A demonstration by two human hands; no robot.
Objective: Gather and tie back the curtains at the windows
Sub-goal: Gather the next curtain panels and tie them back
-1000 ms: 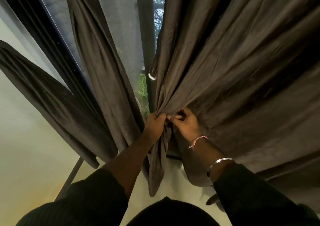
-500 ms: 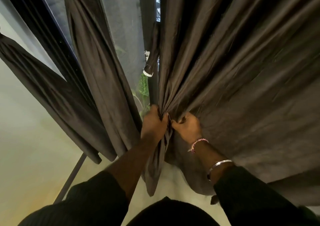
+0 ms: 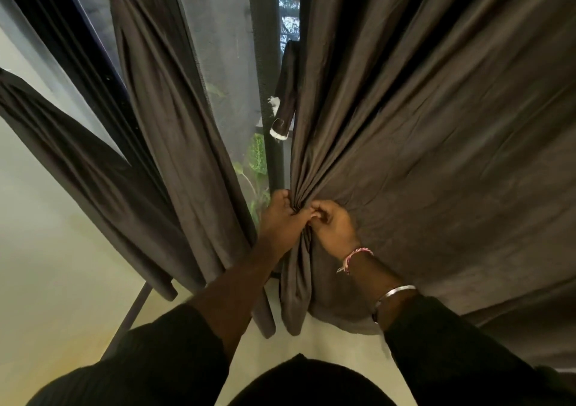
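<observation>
The wide dark brown fabric curtain (image 3: pixel 436 143) in front of me hangs in folds drawn to a bunch at its left edge. A narrow matching tie-back strap (image 3: pixel 286 93) with a white frayed tip dangles just beside that edge. Two more dark brown curtain panels (image 3: pixel 168 131) hang gathered to the left.
</observation>
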